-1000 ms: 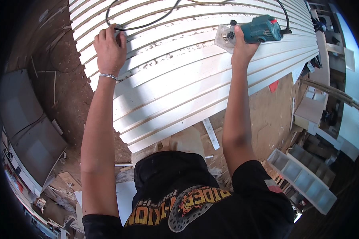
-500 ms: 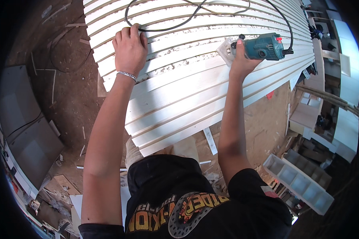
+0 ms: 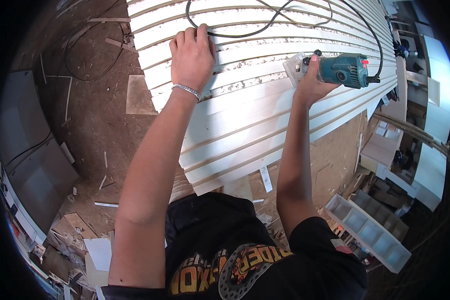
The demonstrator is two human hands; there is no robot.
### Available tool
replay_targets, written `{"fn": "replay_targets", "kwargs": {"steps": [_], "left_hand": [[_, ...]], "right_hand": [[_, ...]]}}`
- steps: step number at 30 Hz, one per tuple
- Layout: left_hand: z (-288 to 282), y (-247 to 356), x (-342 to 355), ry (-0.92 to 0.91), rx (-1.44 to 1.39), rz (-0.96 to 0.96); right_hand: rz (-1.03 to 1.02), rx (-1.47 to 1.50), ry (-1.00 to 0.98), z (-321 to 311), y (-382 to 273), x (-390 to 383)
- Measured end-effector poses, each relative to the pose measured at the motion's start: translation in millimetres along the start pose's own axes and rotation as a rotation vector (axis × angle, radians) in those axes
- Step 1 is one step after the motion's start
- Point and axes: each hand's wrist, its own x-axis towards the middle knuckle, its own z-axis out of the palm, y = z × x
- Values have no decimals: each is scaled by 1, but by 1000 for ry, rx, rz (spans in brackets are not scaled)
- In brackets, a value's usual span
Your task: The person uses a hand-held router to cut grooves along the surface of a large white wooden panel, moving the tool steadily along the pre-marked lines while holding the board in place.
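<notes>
Holding router (image 3: 342, 70) inside boards' near edge (image 3: 242, 166)

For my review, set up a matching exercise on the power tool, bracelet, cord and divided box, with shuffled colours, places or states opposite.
1. Power tool
2. Bracelet
3. Cord
4. Divided box

A. Looped over the white boards
B. At the picture's lower right
C. Held in the right hand
D. Silver

Pairs: 1-C, 2-D, 3-A, 4-B
</notes>
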Motion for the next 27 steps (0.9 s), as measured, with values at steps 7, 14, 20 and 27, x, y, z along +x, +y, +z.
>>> {"fn": "replay_targets", "kwargs": {"steps": [7,14,20,27], "left_hand": [[0,1,2,-4,-18,-12],[-1,2,2,-14,-40,-19],[-3,5,4,-41,-26,-26],[-1,7,4,-24,11,-11]], "right_hand": [[-3,-10,58,3,18,7],[-32,-17,77,2,24,19],[-61,-21,96,-7,39,46],[-17,69,70,-18,45,76]]}}
